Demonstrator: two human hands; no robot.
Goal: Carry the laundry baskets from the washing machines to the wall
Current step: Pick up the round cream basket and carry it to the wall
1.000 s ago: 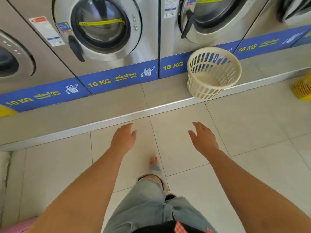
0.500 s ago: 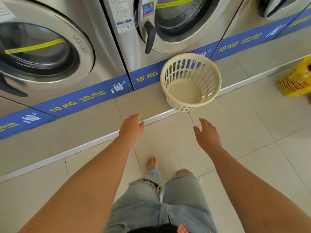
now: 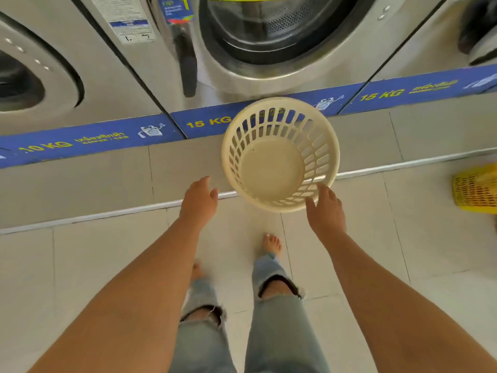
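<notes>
Neither grip has closed: the left hand (image 3: 199, 203) hangs spread just beside the cream basket (image 3: 279, 154), clear of it, while the right hand (image 3: 326, 211) has its fingers apart at the near rim, touching or all but touching (which, I cannot tell). Half a second ago both hands were well short of the basket; now they flank it, so the reach is nearly done and the lift should follow. It sits empty on the ledge (image 3: 80, 181) below the washer (image 3: 269, 36), with a yellow basket (image 3: 476, 189) at the right waiting.
</notes>
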